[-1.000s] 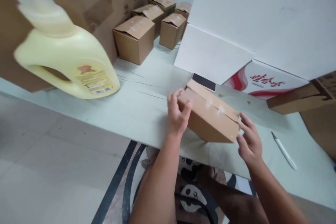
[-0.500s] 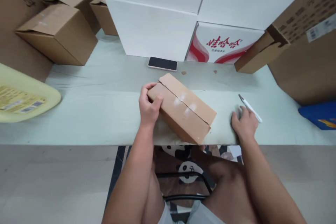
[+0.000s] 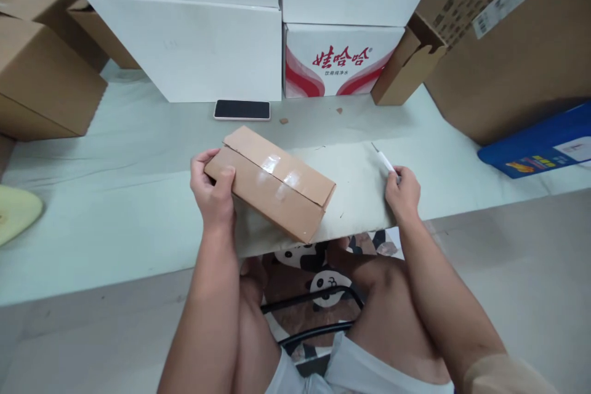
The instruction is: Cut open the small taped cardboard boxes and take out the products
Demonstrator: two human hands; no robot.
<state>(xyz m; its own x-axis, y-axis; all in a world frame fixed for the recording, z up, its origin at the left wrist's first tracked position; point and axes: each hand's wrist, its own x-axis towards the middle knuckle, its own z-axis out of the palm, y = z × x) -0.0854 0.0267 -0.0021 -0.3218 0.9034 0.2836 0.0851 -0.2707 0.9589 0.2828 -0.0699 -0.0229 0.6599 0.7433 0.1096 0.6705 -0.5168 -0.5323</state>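
A small brown cardboard box [image 3: 272, 188] lies slanted near the front edge of the table, its top seam bridged by strips of clear tape. My left hand [image 3: 213, 188] grips the box's left end, thumb on top and fingers around the far side. To the right of the box, my right hand [image 3: 403, 194] is closed around a white utility knife [image 3: 384, 162]. The knife's thin tip points away to the upper left, apart from the box.
A phone [image 3: 242, 110] lies before stacked white cartons [image 3: 221, 49]. Two cardboard scraps are beside it. An open narrow box [image 3: 406, 71] stands right of the red-printed carton [image 3: 341, 64]. Brown boxes [image 3: 50, 80] fill the left; a blue container [image 3: 540, 141] is at right.
My right hand has gone from resting over the knife on the table to gripping it. The view has turned to the right; the left hand keeps its hold on the box.
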